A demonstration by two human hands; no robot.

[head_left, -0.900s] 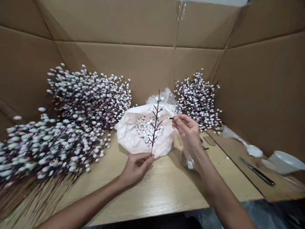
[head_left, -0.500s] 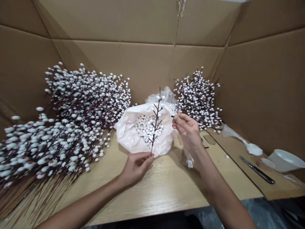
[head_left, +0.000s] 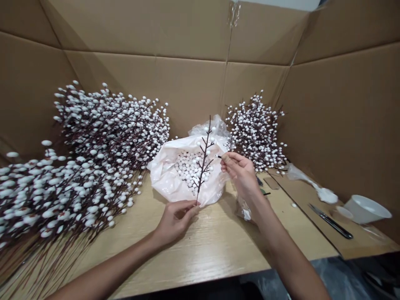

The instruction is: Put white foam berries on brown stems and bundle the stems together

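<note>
In the head view, a dark branching twig [head_left: 204, 160] is held nearly upright at the centre of the frame, its lower end pinched by the left hand [head_left: 175, 221]. A small dark stick [head_left: 219, 157] with a pale tip is gripped by the right hand [head_left: 242, 174], just right of the twig. Behind the twig, an open bag [head_left: 164, 177] of white balls [head_left: 187, 168] is seen on the surface [head_left: 175, 266]. White-tipped branches [head_left: 115, 121] are heaped at the left; a knife [head_left: 339, 228] is seen at the lower right.
</note>
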